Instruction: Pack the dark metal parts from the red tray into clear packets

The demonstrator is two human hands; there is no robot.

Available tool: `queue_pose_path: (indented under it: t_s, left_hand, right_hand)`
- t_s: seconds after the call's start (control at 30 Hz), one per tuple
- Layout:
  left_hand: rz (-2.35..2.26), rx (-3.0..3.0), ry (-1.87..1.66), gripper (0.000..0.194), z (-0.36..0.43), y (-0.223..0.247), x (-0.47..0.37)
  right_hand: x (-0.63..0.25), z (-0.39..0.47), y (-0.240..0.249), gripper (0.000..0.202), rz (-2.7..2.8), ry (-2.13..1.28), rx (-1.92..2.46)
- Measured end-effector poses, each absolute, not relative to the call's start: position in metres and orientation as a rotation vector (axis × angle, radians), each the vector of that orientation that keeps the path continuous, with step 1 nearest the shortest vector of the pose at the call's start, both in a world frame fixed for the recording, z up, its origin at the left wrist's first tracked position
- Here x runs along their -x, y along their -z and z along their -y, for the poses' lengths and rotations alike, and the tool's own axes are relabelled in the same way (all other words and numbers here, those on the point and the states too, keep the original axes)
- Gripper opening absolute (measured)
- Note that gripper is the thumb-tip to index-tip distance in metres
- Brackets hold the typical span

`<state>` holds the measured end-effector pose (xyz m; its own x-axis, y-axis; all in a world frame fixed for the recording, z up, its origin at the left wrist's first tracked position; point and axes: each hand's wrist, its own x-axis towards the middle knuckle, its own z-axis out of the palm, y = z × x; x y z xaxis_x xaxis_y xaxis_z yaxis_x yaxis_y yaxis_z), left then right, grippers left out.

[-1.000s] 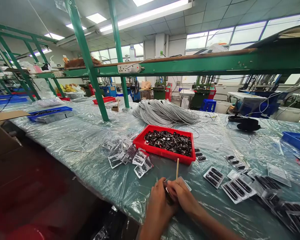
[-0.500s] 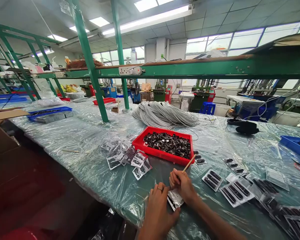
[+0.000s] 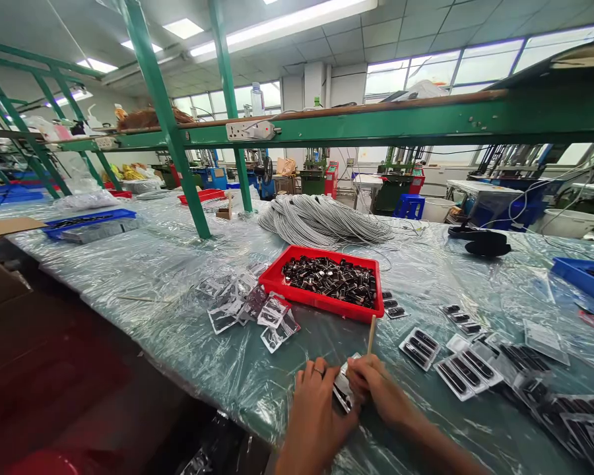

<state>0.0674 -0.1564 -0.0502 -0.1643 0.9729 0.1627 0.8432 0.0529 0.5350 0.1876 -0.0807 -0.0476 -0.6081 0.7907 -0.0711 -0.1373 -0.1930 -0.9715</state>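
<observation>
Near the front edge of the plastic-covered table, my left hand [image 3: 317, 409] is closed on the left side of a small clear packet [image 3: 344, 389] with dark pieces in it. My right hand [image 3: 376, 386] grips a thin wooden stick [image 3: 371, 335], which points upward, and its fingers touch the packet's right side. The fingers hide part of the packet. Just beyond my hands sits a red tray [image 3: 321, 305] full of small dark and shiny parts. A loose pile of flat packets [image 3: 274, 310] lies left of it.
Packs of black strips [image 3: 462, 376] spread over the right side. Behind the tray lies a coil of grey cable [image 3: 321, 221]. A green post [image 3: 178, 152] rises from the table [image 3: 178, 343]. Blue trays stand left [image 3: 89, 221] and right [image 3: 581, 280].
My right hand has shifted slightly right and down, and the stick has turned from a slant to nearly upright. The packet is turned somewhat. The whole view has shifted a little.
</observation>
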Motion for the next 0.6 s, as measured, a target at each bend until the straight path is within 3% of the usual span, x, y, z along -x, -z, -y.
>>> queue_pose_path:
  t_s: [0.2, 0.33, 0.5, 0.6]
  left_hand:
    - [-2.088, -1.919, -0.672, 0.044, 0.155, 0.047, -0.067]
    - [-2.138, -1.914, -0.636, 0.059, 0.147, 0.048, -0.079]
    - [-2.133, -1.841, -0.696, 0.044, 0.135, 0.063, -0.09]
    - [-2.119, -1.807, -0.736, 0.046, 0.134, 0.065, -0.089]
  right_hand:
    - [-0.19, 0.052, 0.045, 0.056, 1.094, -1.938, 0.628]
    - [-0.185, 0.037, 0.049, 0.056, 1.064, -1.889, 0.564]
    - [-0.175, 0.038, 0.06, 0.054, 1.139, -1.804, 0.524]
    - [-0.171, 0.042, 0.064, 0.055, 1.215, -1.769, 0.55]
